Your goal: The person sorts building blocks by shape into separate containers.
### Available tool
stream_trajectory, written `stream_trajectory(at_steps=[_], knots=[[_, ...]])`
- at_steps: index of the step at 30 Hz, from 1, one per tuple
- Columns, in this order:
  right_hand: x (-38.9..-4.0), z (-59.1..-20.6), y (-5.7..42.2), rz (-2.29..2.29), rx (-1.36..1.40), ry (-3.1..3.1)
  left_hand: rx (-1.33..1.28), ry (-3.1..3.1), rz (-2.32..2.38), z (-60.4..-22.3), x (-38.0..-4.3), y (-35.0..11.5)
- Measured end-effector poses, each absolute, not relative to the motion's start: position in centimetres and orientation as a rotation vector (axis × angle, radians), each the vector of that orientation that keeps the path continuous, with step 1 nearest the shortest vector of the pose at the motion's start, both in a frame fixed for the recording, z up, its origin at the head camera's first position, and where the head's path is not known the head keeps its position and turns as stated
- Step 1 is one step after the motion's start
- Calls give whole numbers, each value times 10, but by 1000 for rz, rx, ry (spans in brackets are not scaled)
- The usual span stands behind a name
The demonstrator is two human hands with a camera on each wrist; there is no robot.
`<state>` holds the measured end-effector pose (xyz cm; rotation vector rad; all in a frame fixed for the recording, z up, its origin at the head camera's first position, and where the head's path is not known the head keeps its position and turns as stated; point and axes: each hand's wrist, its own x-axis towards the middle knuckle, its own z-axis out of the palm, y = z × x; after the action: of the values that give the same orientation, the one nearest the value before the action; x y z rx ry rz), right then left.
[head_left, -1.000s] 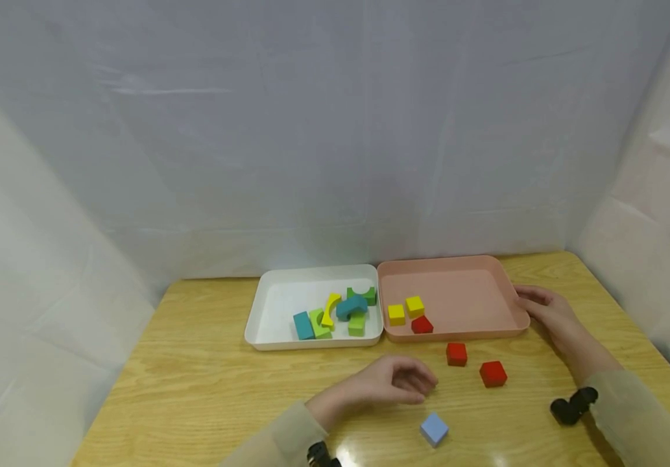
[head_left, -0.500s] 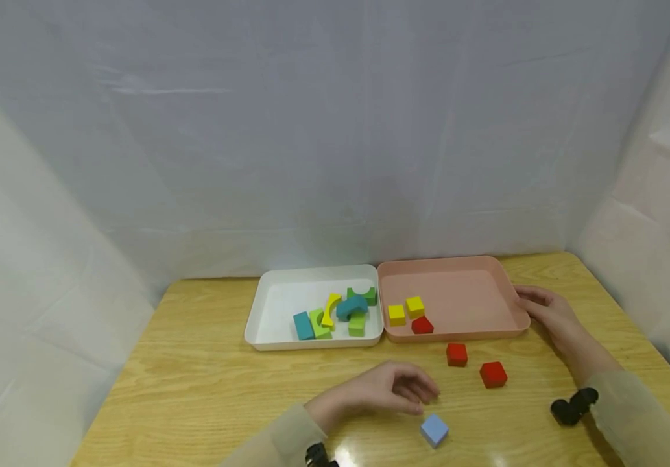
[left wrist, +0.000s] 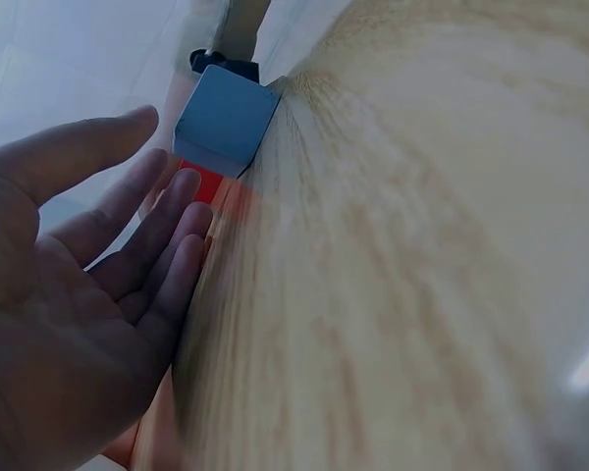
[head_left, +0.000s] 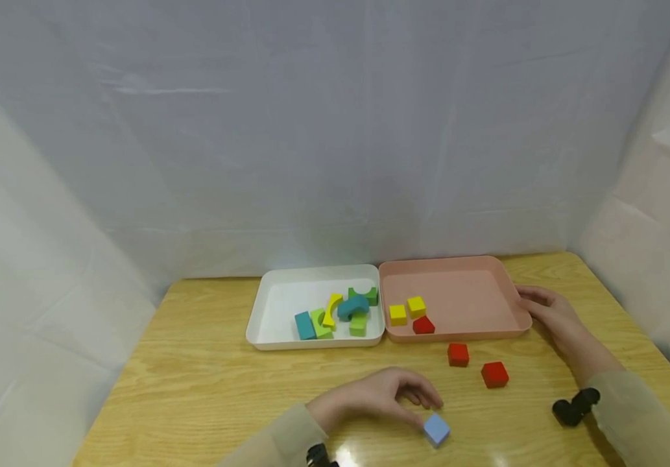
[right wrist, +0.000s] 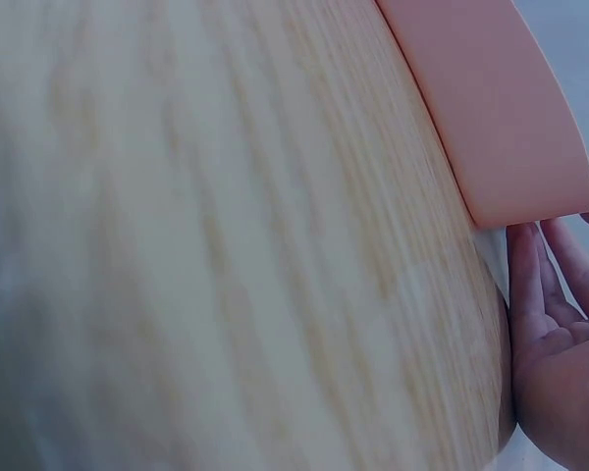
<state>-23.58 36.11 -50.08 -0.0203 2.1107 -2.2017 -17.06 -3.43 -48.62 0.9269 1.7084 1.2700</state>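
Note:
A light blue cube (head_left: 436, 431) lies on the wooden table, with the thumb of my left hand (head_left: 372, 397) right beside it in the head view. The left wrist view has the blue cube (left wrist: 226, 120) just past the loosely bent fingers (left wrist: 142, 245), with a gap between. At the right end of the pink tray (head_left: 463, 285), my right hand (head_left: 553, 321) rests its fingertips against the outer wall. Those fingers are fairly straight in the right wrist view, and the thumb sits by the rim.
Two red blocks (head_left: 458, 355) lie in front of the pink tray, which holds two yellow cubes (head_left: 397, 316) and a red block (head_left: 424, 325). Left of it stands a white tray (head_left: 279, 292) with several green, teal and yellow blocks. White sheeting (head_left: 335, 130) rises behind the table.
My left hand has come down toward the blue cube, its thumb now at the cube's edge. The right hand stays at the pink tray.

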Motion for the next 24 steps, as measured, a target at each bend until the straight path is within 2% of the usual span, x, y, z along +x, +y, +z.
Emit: stream_trajectory(at_steps=[24], knots=[[-237,-503,362,-2143,-24,2188,990,1737,1251,-491,-169,-32]])
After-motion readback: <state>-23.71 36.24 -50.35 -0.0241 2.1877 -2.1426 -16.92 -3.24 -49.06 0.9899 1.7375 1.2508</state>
